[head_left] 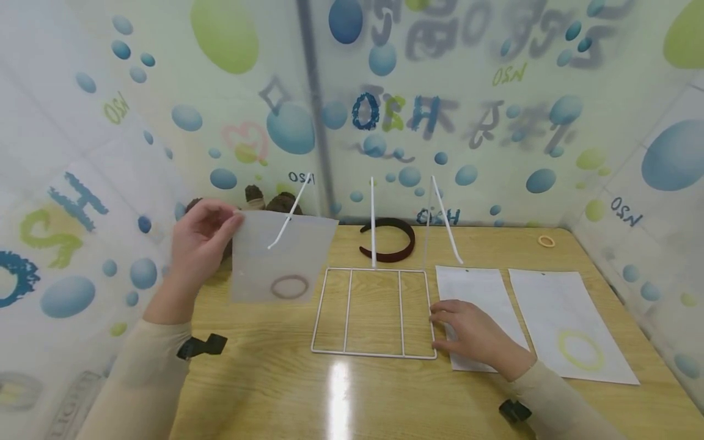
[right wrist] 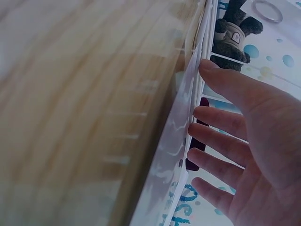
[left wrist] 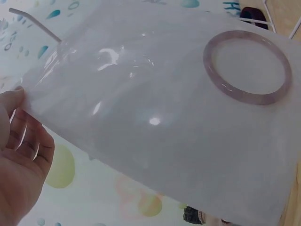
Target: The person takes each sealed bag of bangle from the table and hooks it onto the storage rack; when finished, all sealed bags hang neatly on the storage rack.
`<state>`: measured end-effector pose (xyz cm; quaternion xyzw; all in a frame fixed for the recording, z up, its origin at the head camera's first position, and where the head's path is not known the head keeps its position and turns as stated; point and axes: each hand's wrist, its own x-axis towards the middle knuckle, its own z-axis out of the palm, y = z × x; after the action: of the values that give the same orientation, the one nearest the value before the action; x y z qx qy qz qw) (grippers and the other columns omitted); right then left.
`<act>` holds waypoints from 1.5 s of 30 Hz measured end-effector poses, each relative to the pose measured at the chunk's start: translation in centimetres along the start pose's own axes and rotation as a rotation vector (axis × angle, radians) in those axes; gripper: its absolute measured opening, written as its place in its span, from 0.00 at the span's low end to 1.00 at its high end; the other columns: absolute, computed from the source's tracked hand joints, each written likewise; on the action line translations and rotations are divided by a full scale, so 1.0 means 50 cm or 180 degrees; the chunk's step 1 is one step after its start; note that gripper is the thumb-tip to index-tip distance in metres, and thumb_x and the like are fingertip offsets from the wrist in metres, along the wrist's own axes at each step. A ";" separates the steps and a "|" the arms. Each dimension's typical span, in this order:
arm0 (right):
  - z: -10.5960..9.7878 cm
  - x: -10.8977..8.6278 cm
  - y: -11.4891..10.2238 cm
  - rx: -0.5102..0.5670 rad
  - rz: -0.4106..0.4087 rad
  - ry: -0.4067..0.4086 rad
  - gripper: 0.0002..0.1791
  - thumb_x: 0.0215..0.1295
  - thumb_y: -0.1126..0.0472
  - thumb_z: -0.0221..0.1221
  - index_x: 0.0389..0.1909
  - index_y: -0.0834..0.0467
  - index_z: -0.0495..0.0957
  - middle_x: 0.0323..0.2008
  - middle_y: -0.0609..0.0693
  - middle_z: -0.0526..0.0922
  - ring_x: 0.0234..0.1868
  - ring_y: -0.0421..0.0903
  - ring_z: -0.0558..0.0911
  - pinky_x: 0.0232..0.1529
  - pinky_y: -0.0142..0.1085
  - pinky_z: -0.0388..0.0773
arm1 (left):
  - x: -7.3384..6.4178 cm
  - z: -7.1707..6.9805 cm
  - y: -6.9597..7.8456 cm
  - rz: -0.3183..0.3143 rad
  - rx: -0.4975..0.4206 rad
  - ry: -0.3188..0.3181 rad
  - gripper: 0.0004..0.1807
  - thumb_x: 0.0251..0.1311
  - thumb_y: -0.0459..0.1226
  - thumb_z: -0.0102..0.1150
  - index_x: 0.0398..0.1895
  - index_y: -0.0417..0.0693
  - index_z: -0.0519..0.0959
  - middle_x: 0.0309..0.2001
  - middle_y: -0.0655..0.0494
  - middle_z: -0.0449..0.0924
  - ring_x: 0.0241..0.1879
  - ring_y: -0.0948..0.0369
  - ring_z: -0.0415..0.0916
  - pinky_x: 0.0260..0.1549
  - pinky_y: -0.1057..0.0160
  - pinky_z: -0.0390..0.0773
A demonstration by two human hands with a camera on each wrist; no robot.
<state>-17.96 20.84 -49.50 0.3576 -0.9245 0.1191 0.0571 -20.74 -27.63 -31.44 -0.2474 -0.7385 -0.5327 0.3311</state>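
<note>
A white wire rack point(head_left: 374, 355) with three long prongs stands on the table. Between thumb and fingers, my left hand point(head_left: 200, 244) pinches the upper left corner of a translucent plastic bag point(head_left: 253, 263). The bag's top edge is at the rack's left prong point(head_left: 280, 232), which seems to pass through it. Inside the bag lies a pale brownish-pink bangle point(left wrist: 211, 61). My right hand point(head_left: 478, 333) touches the right side of the rack's base, fingers mostly straight and spread in the right wrist view.
Two flat bags lie to the right: a nearer one point(head_left: 475, 290) and a farther one point(head_left: 544, 299) holding a yellow-green bangle point(head_left: 566, 360). Behind the rack is a dark headband point(head_left: 408, 241). A small tan ring point(head_left: 547, 245) lies far right; a plush toy point(head_left: 285, 203) sits behind the bag.
</note>
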 end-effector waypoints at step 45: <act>-0.001 -0.005 -0.003 -0.0051 -0.0008 0.0053 0.25 0.55 0.48 0.76 0.49 0.58 0.86 0.57 0.55 0.85 0.60 0.56 0.83 0.62 0.53 0.80 | -0.031 0.025 -0.041 -0.0506 0.0522 0.0003 0.11 0.65 0.29 0.66 0.46 0.32 0.76 0.38 0.64 0.79 0.37 0.69 0.79 0.37 0.76 0.79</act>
<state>-17.69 20.91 -49.47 0.3573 -0.9245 0.1146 0.0678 -21.48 -27.08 -34.17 -0.1599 -0.7967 -0.4952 0.3073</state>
